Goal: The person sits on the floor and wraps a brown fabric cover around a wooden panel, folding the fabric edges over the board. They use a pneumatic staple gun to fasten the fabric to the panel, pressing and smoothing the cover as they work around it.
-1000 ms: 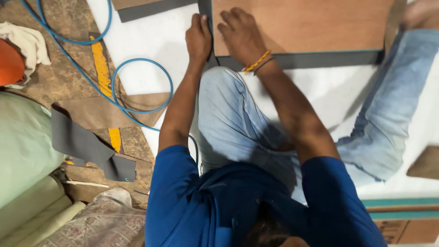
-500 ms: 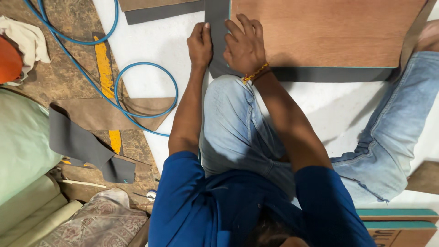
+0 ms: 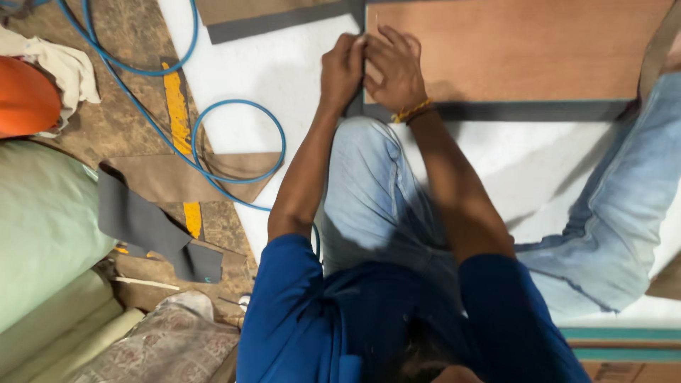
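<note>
Brown wood first: found a flat board [image 3: 525, 50] at twelve to one o'clock, lying on a white sheet [image 3: 284, 71], with a dark grey edging strip [image 3: 539, 110] along its near side and up its left side. Found both hands at the board's near left corner, at twelve o'clock from the body, touching each other.

Saw the left hand [image 3: 342, 71] bunched tight, fingers drawn together and pinched on the grey edging strip where it ran up the left side. Saw the right hand [image 3: 394, 71] just beside it at one o'clock, palm down on the brown face, fingers bent over the corner; could not tell whether anything was clamped under them. Noted an orange thread band [image 3: 411, 111] at that wrist. Noted a bent knee in pale jeans [image 3: 369, 191] directly under the forearms.

Off at nine to ten o'clock, well apart from the hands: found a blue hose [image 3: 237, 142] looped across the sheet's edge and over a yellow strip [image 3: 177, 99] on the floor. Farther round at eight o'clock, found a loose dark grey offcut [image 3: 142, 223] and a pale green roll [image 3: 42, 227] beside it.
</note>
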A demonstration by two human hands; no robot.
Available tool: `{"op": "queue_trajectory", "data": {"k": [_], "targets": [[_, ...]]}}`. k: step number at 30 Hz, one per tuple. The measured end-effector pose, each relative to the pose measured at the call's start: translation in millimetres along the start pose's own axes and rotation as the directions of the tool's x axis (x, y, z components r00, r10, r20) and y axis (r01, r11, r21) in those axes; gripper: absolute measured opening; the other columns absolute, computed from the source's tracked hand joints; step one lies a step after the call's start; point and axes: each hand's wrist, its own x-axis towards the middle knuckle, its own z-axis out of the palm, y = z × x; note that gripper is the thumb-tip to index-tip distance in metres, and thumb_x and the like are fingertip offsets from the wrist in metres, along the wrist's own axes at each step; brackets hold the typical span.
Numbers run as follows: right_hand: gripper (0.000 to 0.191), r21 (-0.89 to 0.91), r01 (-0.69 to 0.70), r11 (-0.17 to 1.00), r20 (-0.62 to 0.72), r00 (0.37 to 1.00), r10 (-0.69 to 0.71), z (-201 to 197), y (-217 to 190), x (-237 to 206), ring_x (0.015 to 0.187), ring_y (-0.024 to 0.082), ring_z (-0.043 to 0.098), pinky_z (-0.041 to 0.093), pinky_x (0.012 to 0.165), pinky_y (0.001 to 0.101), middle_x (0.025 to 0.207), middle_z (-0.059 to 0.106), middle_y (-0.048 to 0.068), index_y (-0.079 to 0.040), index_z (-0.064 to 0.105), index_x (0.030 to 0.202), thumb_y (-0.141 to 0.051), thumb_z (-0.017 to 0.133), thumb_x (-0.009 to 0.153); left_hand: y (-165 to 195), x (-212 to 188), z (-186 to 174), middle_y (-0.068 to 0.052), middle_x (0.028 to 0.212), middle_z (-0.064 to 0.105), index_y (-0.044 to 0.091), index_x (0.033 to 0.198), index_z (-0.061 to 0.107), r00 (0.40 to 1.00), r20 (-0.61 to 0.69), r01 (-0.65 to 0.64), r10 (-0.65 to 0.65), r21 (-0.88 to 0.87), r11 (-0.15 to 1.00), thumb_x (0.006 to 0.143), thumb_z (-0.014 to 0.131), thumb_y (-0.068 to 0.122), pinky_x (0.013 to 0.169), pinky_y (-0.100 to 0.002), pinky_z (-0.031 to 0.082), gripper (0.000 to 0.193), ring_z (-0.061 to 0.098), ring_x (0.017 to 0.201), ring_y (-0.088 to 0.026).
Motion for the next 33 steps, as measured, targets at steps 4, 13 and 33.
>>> {"op": "queue_trajectory", "data": {"k": [4, 13, 33], "targets": [[0.043, 0.432, -0.192, 0.881, -0.155, 0.947, 0.283, -5.4, 15.3, -1.6, 0.147, 0.032, 0.048, 0.044, 0.122, 0.0432, 0.152, 0.054, 0.010, -0.004, 0.067, 0.127, 0.011, 0.064, 0.087, 2.9, 0.4, 22.7, -0.023, 0.080, 0.071, 0.004, 0.102, 0.061, 0.993, 0.112, -0.037, 0.023, 0.120, 0.992, 0.106, 0.057, 0.021, 0.062, -0.048, 0.055, 0.018, 0.071, 0.077, -0.043], [0.034, 0.776, -0.233, 0.585, -0.034, 0.912, 0.408, -14.2, 39.9, -1.6, 0.132, 0.021, 0.057, 0.051, 0.111, 0.0329, 0.143, 0.057, 0.011, 0.002, 0.067, 0.122, 0.016, 0.059, 0.092, -10.7, -4.0, 29.1, -0.028, 0.089, 0.070, -0.006, 0.133, 0.054, 0.876, 0.481, -0.228, 0.010, 0.398, 0.889, 0.102, 0.057, 0.020, 0.073, -0.055, 0.055, 0.041, 0.068, 0.080, -0.047], [0.025, -0.337, -0.923, 0.186, -0.545, 0.352, 0.761, -242.6, 0.4, -456.7, 0.098, 0.038, 0.065, 0.049, 0.082, 0.0508, 0.108, 0.068, 0.020, -0.001, 0.063, 0.114, -0.018, 0.064, 0.096, 42.7, 8.2, -12.1, -0.014, 0.122, 0.056, 0.022, 0.128, 0.078, 0.810, 0.585, -0.453, 0.046, 0.573, 0.683, 0.093, 0.084, 0.033, 0.083, -0.046, 0.054, 0.038, 0.060, 0.107, -0.032]]}}
